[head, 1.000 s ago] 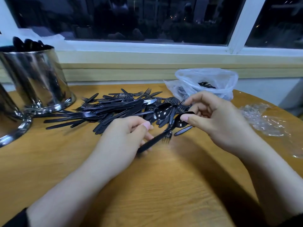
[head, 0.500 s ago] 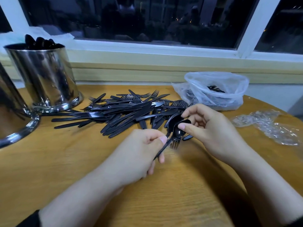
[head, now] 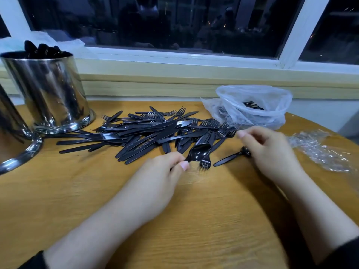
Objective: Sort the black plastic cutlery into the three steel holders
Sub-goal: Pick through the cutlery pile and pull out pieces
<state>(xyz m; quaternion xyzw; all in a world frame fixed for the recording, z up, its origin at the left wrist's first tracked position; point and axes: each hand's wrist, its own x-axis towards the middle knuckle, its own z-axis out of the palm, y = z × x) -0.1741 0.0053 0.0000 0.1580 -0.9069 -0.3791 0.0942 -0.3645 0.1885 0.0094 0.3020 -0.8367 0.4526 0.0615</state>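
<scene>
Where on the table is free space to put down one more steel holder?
The bare wood of the table in front of the cutlery pile, left of the left hand, is free. It is crowded behind: the steel holder, pile and plastic bag fill that strip. Crumpled wrap lies right of the right hand.

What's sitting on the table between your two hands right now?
In the head view, a fork lies tines-down between the left hand, holding a spoon, and the right hand.
</scene>
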